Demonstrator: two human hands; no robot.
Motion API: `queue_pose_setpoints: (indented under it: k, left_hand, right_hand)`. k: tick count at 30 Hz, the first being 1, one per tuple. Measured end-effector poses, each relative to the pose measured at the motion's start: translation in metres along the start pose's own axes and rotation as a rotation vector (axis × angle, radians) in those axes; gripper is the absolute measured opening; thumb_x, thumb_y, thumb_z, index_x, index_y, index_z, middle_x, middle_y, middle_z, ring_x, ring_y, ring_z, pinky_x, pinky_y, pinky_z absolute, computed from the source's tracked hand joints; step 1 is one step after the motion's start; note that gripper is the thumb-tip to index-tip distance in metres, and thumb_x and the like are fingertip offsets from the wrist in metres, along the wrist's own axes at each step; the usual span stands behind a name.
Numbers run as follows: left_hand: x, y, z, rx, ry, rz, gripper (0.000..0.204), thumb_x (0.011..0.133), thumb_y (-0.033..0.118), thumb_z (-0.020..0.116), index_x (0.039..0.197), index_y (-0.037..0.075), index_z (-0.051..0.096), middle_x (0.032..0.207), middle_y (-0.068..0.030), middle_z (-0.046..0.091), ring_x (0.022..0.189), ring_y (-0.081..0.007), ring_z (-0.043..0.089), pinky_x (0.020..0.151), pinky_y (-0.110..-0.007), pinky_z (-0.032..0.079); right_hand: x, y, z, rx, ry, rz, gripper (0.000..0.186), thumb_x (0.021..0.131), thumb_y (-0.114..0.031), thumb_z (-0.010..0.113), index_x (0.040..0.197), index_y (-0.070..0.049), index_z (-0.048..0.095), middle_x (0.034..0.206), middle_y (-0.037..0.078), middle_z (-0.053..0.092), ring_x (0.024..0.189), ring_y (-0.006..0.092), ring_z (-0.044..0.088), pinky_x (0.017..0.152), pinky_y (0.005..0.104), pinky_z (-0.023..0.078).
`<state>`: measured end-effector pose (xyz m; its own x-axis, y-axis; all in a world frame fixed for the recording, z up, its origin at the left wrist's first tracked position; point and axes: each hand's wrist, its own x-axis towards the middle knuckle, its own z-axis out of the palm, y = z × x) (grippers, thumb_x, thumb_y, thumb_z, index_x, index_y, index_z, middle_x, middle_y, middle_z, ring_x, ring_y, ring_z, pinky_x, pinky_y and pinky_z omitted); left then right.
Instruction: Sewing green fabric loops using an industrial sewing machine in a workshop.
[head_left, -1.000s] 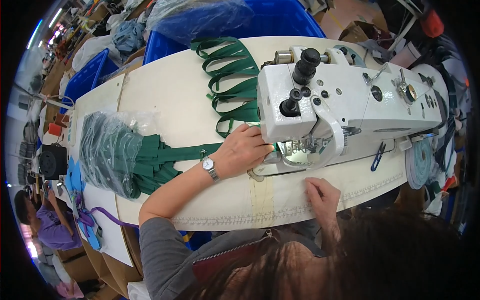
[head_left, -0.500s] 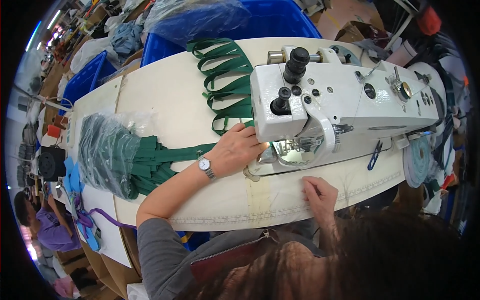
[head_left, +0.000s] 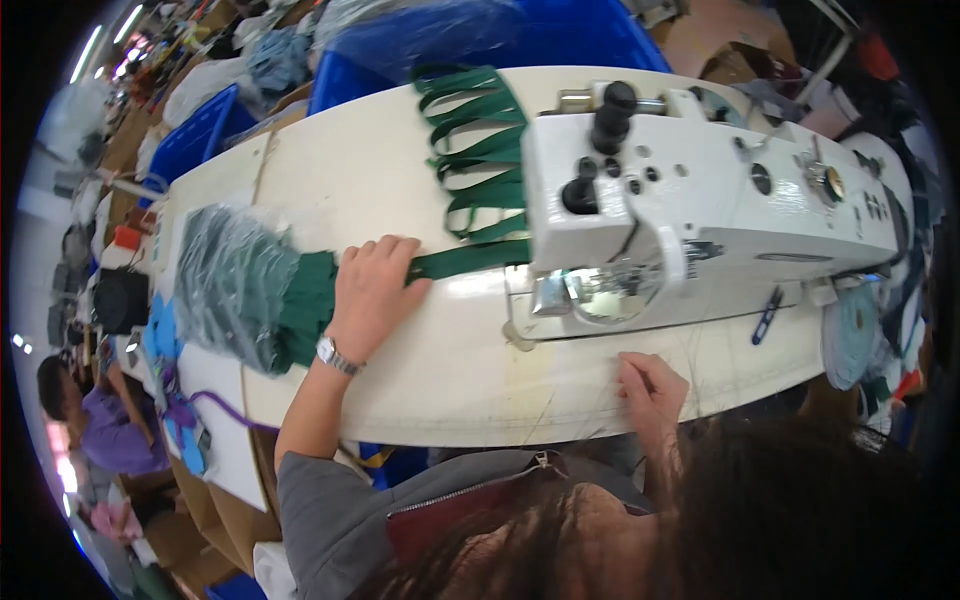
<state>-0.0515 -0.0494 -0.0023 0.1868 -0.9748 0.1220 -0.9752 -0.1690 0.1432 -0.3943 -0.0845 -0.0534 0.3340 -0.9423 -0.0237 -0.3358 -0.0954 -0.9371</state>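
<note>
Green strap [head_left: 475, 258] runs from the left-hand fingers [head_left: 402, 250] to a sewing machine [head_left: 720, 210].

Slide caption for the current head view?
Left hand over a green strip leading to a white sewing machine; right hand loosely curled at the table's near edge.

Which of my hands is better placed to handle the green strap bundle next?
Probably your left hand: it's right beside the green strap bundle. Your right hand is farther off, fingers curled, on the near side of the sewing machine.
</note>
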Motion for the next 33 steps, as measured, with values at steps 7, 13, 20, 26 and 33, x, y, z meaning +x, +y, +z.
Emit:
queue_pose_setpoints:
  k: [7,13,20,26,33]
  left_hand:
    - [-0.024,-0.005,0.012,-1.219,-0.296,-0.321,0.023,0.08,0.004,0.07,0.095,0.005,0.053,0.086,-0.0032,0.062,0.074,-0.0103,0.062,0.064,-0.023,0.049]
    - [-0.028,0.057,0.018,-2.04,-0.215,-0.377,0.019,0.088,-0.001,0.062,0.095,0.007,0.046,0.093,-0.0099,0.064,0.085,-0.0203,0.067,0.078,-0.032,0.055]
    - [-0.03,0.056,0.017,-2.174,-0.103,-0.418,0.009,0.094,0.005,0.057,0.092,0.009,0.048,0.1,-0.0106,0.064,0.096,-0.0213,0.064,0.086,-0.034,0.054]
    - [-0.03,0.044,0.026,-1.842,0.191,-0.299,0.013,0.089,0.001,0.059,0.099,0.008,0.055,0.111,-0.0115,0.062,0.111,-0.0257,0.058,0.09,-0.039,0.049]
    - [-0.015,0.04,0.03,-0.417,0.292,0.935,0.023,0.076,0.008,0.064,0.099,0.011,0.067,0.105,-0.0044,0.068,0.086,-0.0201,0.067,0.077,-0.037,0.053]
  right_hand:
    - [0.006,-0.04,0.055,0.127,-0.313,-0.14,0.023,0.081,-0.01,0.071,0.101,0.002,0.066,0.081,0.011,0.066,0.068,0.0162,0.064,0.061,0.025,0.049]
    - [0.006,-0.05,0.111,0.381,-0.478,0.034,0.023,0.084,-0.014,0.069,0.1,0.002,0.064,0.089,0.009,0.067,0.075,0.0138,0.064,0.067,0.0244,0.05]
    - [0.004,-0.061,0.111,0.479,-0.297,0.099,0.016,0.086,-0.01,0.067,0.098,0.0,0.062,0.08,0.0,0.065,0.076,0.0083,0.061,0.063,0.0215,0.049]
    - [0.015,-0.043,0.096,0.65,-0.357,0.292,0.013,0.091,-0.008,0.061,0.101,0.001,0.061,0.08,0.005,0.065,0.067,0.0099,0.064,0.058,0.0213,0.05]
    - [0.037,-0.039,0.052,0.753,-0.512,0.512,0.019,0.092,-0.013,0.059,0.105,0.001,0.062,0.081,0.008,0.067,0.064,0.0116,0.064,0.05,0.0203,0.048]
